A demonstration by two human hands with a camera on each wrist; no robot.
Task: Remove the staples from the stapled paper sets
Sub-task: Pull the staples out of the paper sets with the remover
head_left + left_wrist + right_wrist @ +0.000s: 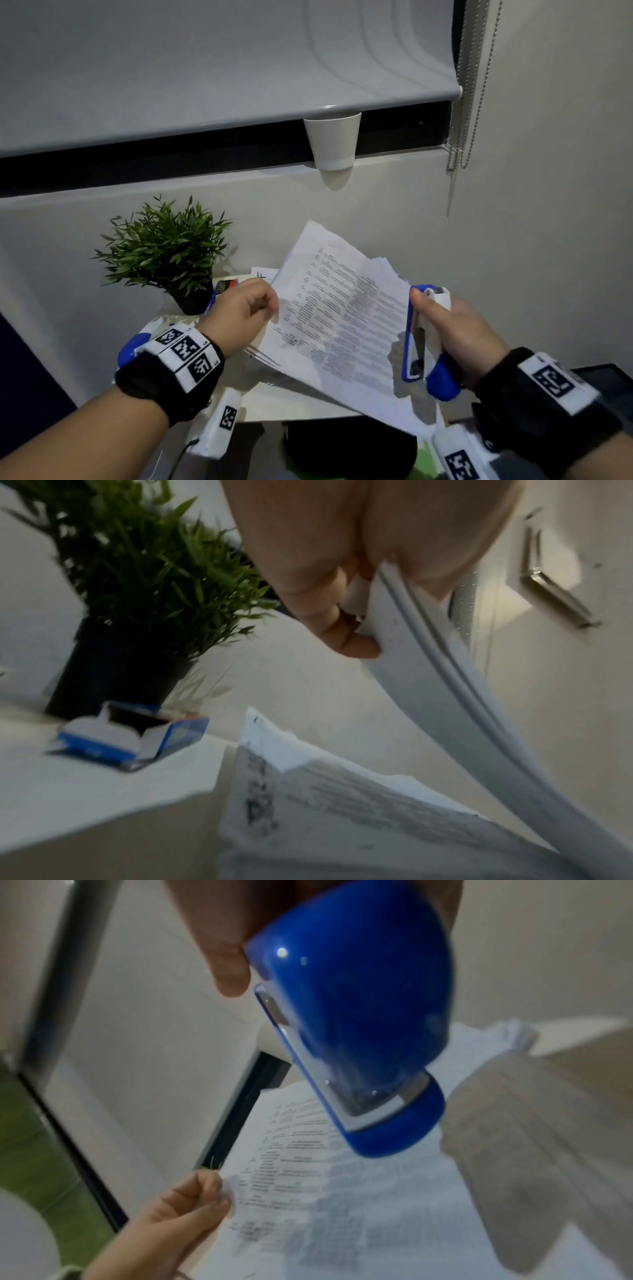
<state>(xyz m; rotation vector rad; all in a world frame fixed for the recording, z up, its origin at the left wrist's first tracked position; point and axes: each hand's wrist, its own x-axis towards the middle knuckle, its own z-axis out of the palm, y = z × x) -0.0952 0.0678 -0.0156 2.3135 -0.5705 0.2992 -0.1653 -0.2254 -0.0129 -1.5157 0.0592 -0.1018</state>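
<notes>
A printed paper set [342, 308] is held in the air above a small white table [287, 407]. My left hand [246, 311] pinches its left edge between thumb and fingers; the left wrist view shows the sheets [428, 691] curving down out of that pinch. My right hand [455, 329] grips a blue and white stapler [424, 339] upright at the set's right edge, thumb on its top. In the right wrist view the stapler [352, 1031] fills the middle, with the paper set [342, 1191] below it. More printed sheets [342, 818] lie underneath on the table. No staple is visible.
A potted green plant [164, 250] stands at the table's back left, with an open blue and white staple box [137, 739] beside it. A white paper cup [334, 140] sits on the window ledge above. A dark round object [349, 448] lies below the table edge.
</notes>
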